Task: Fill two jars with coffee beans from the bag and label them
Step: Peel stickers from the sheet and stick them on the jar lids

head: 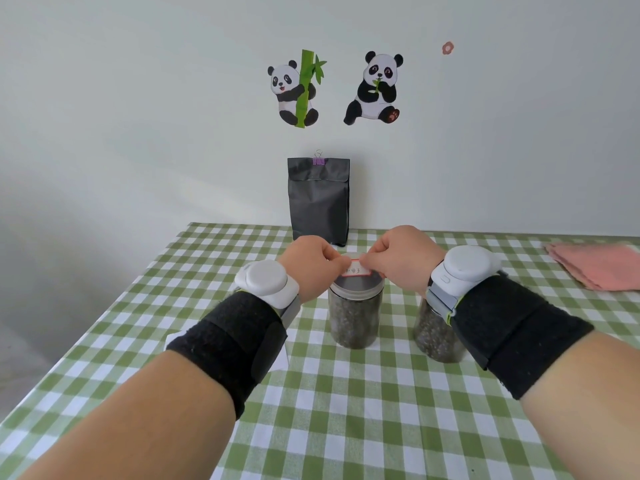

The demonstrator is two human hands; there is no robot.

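Two clear jars full of dark coffee beans stand on the checked tablecloth. The middle jar [355, 318] has a dark lid. The second jar [437, 337] stands to its right, with its top hidden behind my right wrist. Above the middle jar's lid, my left hand [313, 263] and my right hand [401, 259] pinch the two ends of a small white label with a red border [356, 270]. The black coffee bag [318, 200] stands upright against the wall behind, folded shut with a purple clip.
A folded pink cloth [602, 266] lies at the table's right edge. A white sheet [280, 358] peeks out from under my left forearm. The green-and-white table [346, 410] ends at the wall behind and drops off on the left.
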